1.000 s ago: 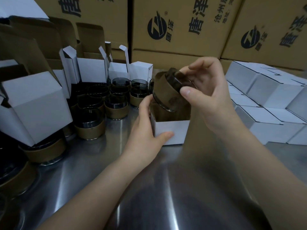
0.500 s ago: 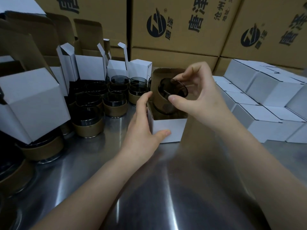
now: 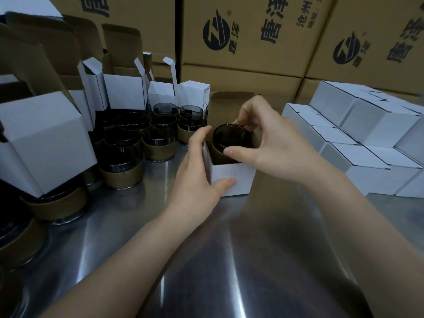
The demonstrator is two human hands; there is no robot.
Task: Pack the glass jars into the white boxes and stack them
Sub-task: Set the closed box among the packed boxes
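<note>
A dark glass jar [image 3: 229, 138] with a brown paper band sits partly down inside an open white box [image 3: 231, 180] at the table's middle. My right hand [image 3: 270, 143] pinches the jar's rim between thumb and fingers. My left hand [image 3: 199, 171] holds the box's left side, thumb on its front face and fingers along its top edge. The box's brown inner flap [image 3: 227, 104] stands up behind the jar. Several more banded jars [image 3: 158, 143] stand to the left. Closed white boxes [image 3: 358, 143] are stacked at the right.
Open white boxes [image 3: 124, 90] with raised flaps stand behind the jars at the left, and one large one [image 3: 46, 138] lies over jars near the left edge. Big brown cartons [image 3: 247, 42] wall the back. The steel table [image 3: 206, 260] reaches toward me.
My right hand has turned the tilted jar upright and lowered it into the box. My left hand has stayed on the box's side.
</note>
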